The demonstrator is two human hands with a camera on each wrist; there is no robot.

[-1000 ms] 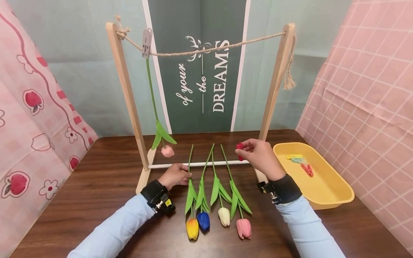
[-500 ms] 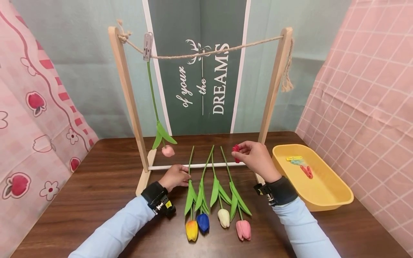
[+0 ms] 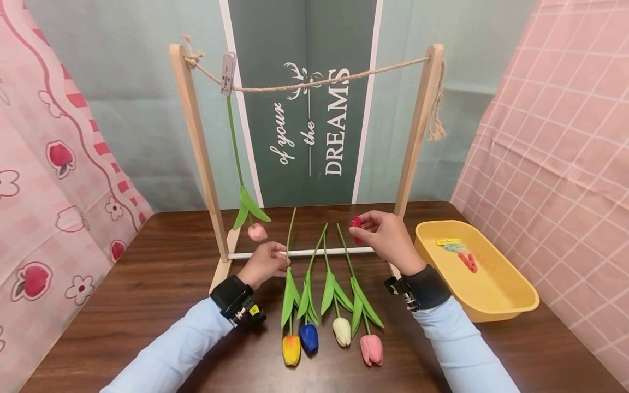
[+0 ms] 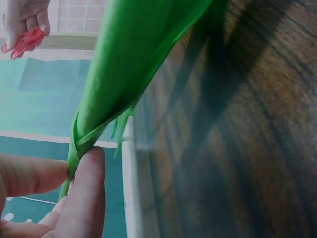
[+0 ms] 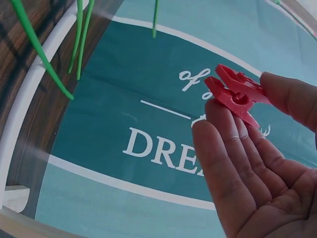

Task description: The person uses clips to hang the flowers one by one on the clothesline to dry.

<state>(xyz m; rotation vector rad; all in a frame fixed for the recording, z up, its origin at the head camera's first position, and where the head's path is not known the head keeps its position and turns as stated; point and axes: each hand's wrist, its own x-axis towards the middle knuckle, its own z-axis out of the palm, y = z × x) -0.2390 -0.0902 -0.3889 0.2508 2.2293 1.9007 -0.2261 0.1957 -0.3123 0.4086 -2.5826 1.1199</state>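
My left hand pinches the green stem of the yellow tulip just above its leaves; thumb and fingertips meet on the stem in the left wrist view. The flower head lies low at the front of the table. My right hand holds a red clothespin between thumb and fingers, over the white crossbar. Side by side on the table lie a blue tulip, a white tulip and a pink tulip, stems pointing away from me.
A wooden frame carries a sagging rope. A light pink tulip hangs head down from it by a grey clothespin. At right, a yellow basin holds several clothespins. A white crossbar runs low between the posts.
My left hand has risen slightly with the yellow tulip's stem, whose tip now stands farther up. My right hand has shifted a little left with the red clothespin.
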